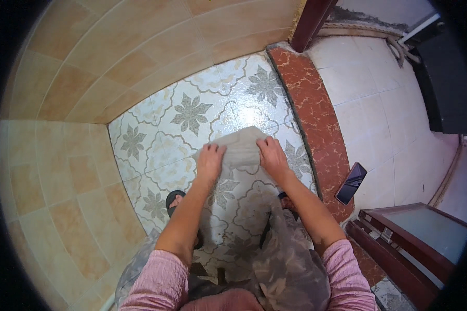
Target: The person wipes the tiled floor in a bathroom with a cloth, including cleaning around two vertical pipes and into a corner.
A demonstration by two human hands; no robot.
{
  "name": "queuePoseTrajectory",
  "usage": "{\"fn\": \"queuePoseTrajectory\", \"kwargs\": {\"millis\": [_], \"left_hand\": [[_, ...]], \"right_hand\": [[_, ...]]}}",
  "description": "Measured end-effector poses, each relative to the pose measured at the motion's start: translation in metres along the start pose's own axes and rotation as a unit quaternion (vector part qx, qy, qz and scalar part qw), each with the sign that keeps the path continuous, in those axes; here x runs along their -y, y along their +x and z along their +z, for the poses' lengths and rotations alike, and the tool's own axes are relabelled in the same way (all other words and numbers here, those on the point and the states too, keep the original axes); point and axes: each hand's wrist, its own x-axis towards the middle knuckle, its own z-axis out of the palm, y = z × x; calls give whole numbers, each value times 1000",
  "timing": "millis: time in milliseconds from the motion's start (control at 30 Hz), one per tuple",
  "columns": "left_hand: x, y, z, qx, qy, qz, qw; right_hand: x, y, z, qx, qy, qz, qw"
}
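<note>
A light grey-beige cloth (241, 149) is stretched between my two hands, above the patterned floor tiles. My left hand (211, 157) grips its left side, fingers curled over the edge. On the opposite side, my right hand (271, 153) pinches the cloth between thumb and fingers. The cloth looks slightly blurred, and part of it hangs down between the hands. Whether it touches the floor, I cannot tell. My feet in dark sandals (175, 200) stand apart on the tiles below my forearms.
Tiled walls (74, 93) rise at the left and far side. A red marbled threshold (315, 116) runs along the right, with a smartphone (351, 183) lying at its outer edge. Beyond are white floor tiles, a dark cabinet-like object (445, 81) and a red-framed glass door (424, 233).
</note>
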Motion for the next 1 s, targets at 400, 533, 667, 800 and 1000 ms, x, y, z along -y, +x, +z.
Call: {"fn": "queuePoseTrajectory", "kwargs": {"millis": [400, 533, 667, 800, 1000], "left_hand": [[-36, -200, 26, 134, -12, -122, 983], [-39, -195, -16, 179, -50, -124, 975], [-24, -143, -91, 236, -33, -121, 964], [-86, -107, -224, 57, -106, -52, 991], [-255, -200, -399, 32, -365, 132, 921]], "right_hand": [[64, -107, 28, 205, -10, -190, 960], [66, -91, -8, 325, -57, -135, 934], [82, -33, -65, 299, -210, -172, 915], [143, 29, -144, 338, -348, -176, 856], [236, 59, -201, 190, -354, -213, 891]]}}
